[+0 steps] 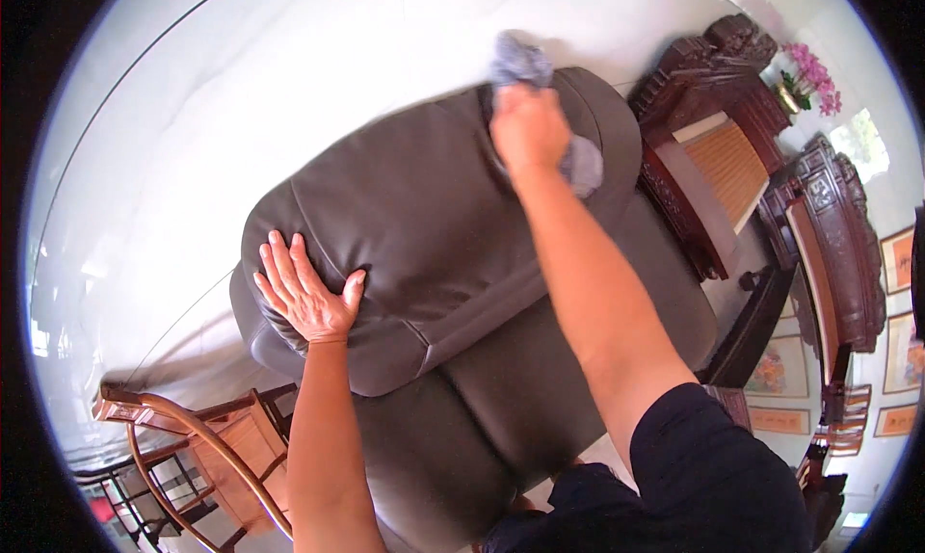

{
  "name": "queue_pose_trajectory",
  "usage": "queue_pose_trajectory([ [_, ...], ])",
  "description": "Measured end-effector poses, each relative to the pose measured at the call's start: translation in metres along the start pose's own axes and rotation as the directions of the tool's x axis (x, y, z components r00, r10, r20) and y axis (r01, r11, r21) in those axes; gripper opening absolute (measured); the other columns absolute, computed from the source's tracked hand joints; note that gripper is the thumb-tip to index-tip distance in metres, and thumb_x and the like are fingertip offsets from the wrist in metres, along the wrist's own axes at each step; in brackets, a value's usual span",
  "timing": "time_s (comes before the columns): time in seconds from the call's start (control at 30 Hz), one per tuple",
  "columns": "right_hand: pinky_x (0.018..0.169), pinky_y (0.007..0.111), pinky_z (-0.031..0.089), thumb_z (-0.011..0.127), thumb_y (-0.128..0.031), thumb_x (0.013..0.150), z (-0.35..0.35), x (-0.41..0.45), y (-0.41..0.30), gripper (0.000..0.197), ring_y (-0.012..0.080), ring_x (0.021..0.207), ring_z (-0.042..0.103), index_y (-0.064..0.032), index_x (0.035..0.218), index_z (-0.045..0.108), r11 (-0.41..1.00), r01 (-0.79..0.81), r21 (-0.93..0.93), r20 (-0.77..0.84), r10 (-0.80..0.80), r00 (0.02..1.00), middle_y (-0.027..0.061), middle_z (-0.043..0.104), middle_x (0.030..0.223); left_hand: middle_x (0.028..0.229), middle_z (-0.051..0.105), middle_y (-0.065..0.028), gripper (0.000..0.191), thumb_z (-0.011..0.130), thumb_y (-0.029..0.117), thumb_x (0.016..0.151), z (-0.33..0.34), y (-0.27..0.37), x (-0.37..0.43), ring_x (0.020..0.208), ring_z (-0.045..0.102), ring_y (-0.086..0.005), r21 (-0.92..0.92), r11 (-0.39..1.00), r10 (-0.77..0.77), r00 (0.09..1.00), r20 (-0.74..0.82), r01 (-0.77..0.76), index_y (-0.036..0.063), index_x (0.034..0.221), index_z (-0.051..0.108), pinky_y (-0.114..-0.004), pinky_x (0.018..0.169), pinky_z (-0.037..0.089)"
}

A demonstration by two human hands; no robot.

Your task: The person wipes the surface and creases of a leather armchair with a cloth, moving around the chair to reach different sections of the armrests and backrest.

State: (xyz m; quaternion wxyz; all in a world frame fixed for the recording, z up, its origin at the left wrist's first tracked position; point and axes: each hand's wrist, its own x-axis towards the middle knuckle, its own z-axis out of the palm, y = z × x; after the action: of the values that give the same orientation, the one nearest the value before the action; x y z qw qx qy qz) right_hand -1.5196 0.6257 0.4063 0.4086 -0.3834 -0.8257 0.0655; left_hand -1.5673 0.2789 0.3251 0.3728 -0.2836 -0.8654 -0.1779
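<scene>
A dark brown upholstered couch [405, 192] stands against a pale wall. My left hand [311, 300] lies flat on the left end of its backrest, fingers spread and holding nothing. Near the backrest's right end, my right hand [533, 127] is closed around a grey cloth [522, 60]. Part of the cloth bunches beyond the knuckles, and another part shows below and right of the hand. The right hand is slightly blurred; its fingertips are hidden.
A wooden armchair [231, 444] stands at lower left. Carved dark wooden seats [704, 155] line the right side, with pink flowers [813, 76] in a gold-coloured vase behind them. Framed pictures [777, 365] hang at far right.
</scene>
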Motion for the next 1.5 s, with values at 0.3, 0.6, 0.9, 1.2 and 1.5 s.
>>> queue_pose_trajectory([
  [0.3, 0.083, 0.044, 0.049, 0.067, -0.027, 0.084, -0.005, -0.132, -0.225, 0.018, 0.0326, 0.096, 0.064, -0.0123, 0.080, 0.077, 0.533, 0.463, 0.708, 0.193, -0.777, 0.599, 0.0132, 0.064, 0.099, 0.168, 0.024, -0.0173, 0.104, 0.048, 0.074, 0.091, 0.022, -0.028, -0.015, 0.157, 0.017, -0.0357, 0.048, 0.999, 0.019, 0.997, 0.072, -0.022, 0.0054, 0.163, 0.018, -0.059, 0.127, 0.007],
  [0.6, 0.089, 0.049, 0.056, 0.059, -0.029, 0.096, -0.029, 0.081, 0.063, 0.024, 0.0369, 0.101, 0.070, -0.0163, 0.100, 0.079, 0.986, 0.164, 0.009, 0.541, -0.142, 0.829, 0.0164, 0.071, 0.107, 0.160, 0.040, -0.0198, 0.096, 0.036, 0.080, 0.094, -0.003, -0.003, 0.002, 0.151, 0.032, -0.0389, 0.059, 0.997, 0.044, 0.998, -0.043, -0.041, 0.0021, 0.150, 0.045, -0.058, 0.123, 0.017],
  [0.9, 0.074, 0.052, 0.053, 0.067, -0.026, 0.088, -0.018, -0.128, -0.171, 0.020, 0.0359, 0.083, 0.067, -0.0082, 0.081, 0.072, 0.555, 0.392, 0.734, 0.139, -0.687, 0.713, 0.0157, 0.064, 0.088, 0.161, 0.037, -0.0231, 0.096, 0.033, 0.080, 0.094, 0.012, -0.022, -0.014, 0.152, 0.029, -0.0434, -0.017, 0.996, 0.080, 0.993, -0.083, -0.082, 0.0048, 0.154, 0.039, -0.062, 0.123, 0.018],
  [1.2, 0.079, 0.053, 0.054, 0.058, -0.028, 0.099, -0.011, 0.059, 0.034, 0.021, 0.0395, 0.093, 0.067, -0.0147, 0.097, 0.075, 0.960, 0.280, -0.028, 0.512, -0.227, 0.828, 0.0183, 0.066, 0.096, 0.158, 0.043, -0.0212, 0.095, 0.041, 0.081, 0.092, -0.002, -0.011, -0.001, 0.150, 0.034, -0.0404, 0.003, 1.000, 0.017, 0.999, -0.040, -0.017, 0.0028, 0.146, 0.049, -0.060, 0.123, 0.017],
  [1.5, 0.074, 0.052, 0.052, 0.065, -0.020, 0.086, -0.017, -0.125, -0.176, 0.014, 0.0335, 0.084, 0.065, -0.0085, 0.092, 0.071, 0.541, 0.361, 0.760, 0.167, -0.699, 0.695, 0.0128, 0.062, 0.087, 0.156, 0.044, -0.0234, 0.091, 0.038, 0.077, 0.096, 0.011, -0.018, -0.006, 0.149, 0.036, -0.0416, -0.020, 0.997, 0.076, 0.986, -0.148, -0.080, 0.0029, 0.148, 0.046, -0.060, 0.123, 0.020],
])
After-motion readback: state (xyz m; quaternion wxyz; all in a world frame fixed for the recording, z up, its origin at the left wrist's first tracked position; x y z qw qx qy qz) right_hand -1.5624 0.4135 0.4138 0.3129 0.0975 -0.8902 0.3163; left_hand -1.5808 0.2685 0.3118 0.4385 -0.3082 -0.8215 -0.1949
